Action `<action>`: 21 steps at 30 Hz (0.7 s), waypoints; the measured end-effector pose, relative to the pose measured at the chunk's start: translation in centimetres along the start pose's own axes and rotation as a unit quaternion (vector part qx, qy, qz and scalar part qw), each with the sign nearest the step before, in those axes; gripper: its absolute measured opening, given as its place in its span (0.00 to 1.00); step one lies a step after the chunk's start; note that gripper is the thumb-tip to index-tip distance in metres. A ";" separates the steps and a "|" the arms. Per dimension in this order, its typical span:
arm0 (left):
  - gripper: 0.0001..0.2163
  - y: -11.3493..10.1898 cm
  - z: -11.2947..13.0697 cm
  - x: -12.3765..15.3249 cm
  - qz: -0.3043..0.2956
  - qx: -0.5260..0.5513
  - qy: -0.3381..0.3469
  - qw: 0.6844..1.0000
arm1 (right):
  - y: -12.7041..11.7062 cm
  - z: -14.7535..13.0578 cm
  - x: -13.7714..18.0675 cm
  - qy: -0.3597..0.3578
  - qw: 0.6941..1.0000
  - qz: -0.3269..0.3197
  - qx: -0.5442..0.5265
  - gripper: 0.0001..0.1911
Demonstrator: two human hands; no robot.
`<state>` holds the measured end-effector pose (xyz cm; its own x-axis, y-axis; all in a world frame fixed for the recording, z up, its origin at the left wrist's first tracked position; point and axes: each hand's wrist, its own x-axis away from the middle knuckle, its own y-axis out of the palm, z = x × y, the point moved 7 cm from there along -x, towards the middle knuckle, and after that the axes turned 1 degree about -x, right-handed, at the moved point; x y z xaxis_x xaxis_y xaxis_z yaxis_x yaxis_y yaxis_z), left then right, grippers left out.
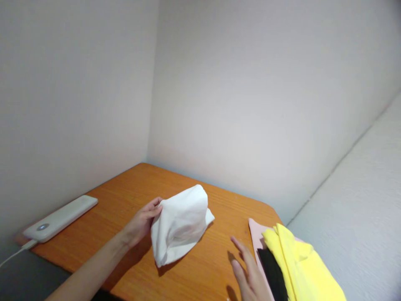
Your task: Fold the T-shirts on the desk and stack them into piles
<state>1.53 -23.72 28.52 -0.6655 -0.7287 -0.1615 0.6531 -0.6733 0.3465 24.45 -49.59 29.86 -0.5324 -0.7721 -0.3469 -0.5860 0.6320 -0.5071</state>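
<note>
My left hand [142, 221] pinches the edge of a white cloth [180, 223] and holds it bunched up just above the orange wooden table [138, 184]. My right hand [249, 271] lies low at the table's front right, fingers stretched out and apart, holding nothing. It rests beside a pile of clothes: a yellow cloth [300, 267] on top, a black cloth [274, 274] under it and a pink cloth [255, 232] at the bottom.
A white power bank [61, 217] with a cable lies at the table's left edge. White walls close the table in at the back and left. A pale bed or sofa surface [360, 200] runs along the right.
</note>
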 end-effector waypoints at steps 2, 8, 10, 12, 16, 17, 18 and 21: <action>0.12 0.0 -1.0 1.0 -0.042 0.005 -0.040 0.998 | 4.7 -1.2 -0.7 0.027 0.997 0.000 -0.073 0.24; 0.11 -2.3 0.6 4.0 0.040 -0.362 0.122 0.923 | 13.1 -3.4 -2.7 0.054 0.971 -0.034 -0.232 0.19; 0.09 -1.5 0.9 5.2 0.040 -0.431 0.146 0.890 | 15.0 -3.3 -2.6 0.070 0.954 -0.051 -0.288 0.21; 0.10 -0.1 0.1 5.9 0.007 -0.443 0.115 0.889 | 17.0 -3.0 -2.2 0.095 0.932 -0.071 -0.343 0.22; 0.12 1.4 -2.1 5.7 0.009 -0.425 0.054 0.903 | 20.7 -3.2 -1.4 0.122 0.901 -0.139 -0.393 0.24; 0.12 1.6 -2.5 5.4 0.011 -0.427 0.052 0.903 | 21.2 -3.2 -1.3 0.120 0.902 -0.143 -0.390 0.24; 0.12 1.8 -2.8 5.2 0.009 -0.429 0.053 0.902 | 21.5 -3.1 -1.4 0.119 0.906 -0.135 -0.383 0.25; 0.12 2.5 -3.4 4.4 -0.005 -0.438 0.063 0.897 | 21.1 -1.8 -2.2 0.129 0.930 -0.078 -0.335 0.27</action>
<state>1.45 -29.08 25.53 -0.6636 -0.6929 -0.2821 0.7166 -0.4805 -0.5055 12.20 -34.47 21.33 -0.4873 -0.8707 -0.0660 -0.8714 0.4800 0.1011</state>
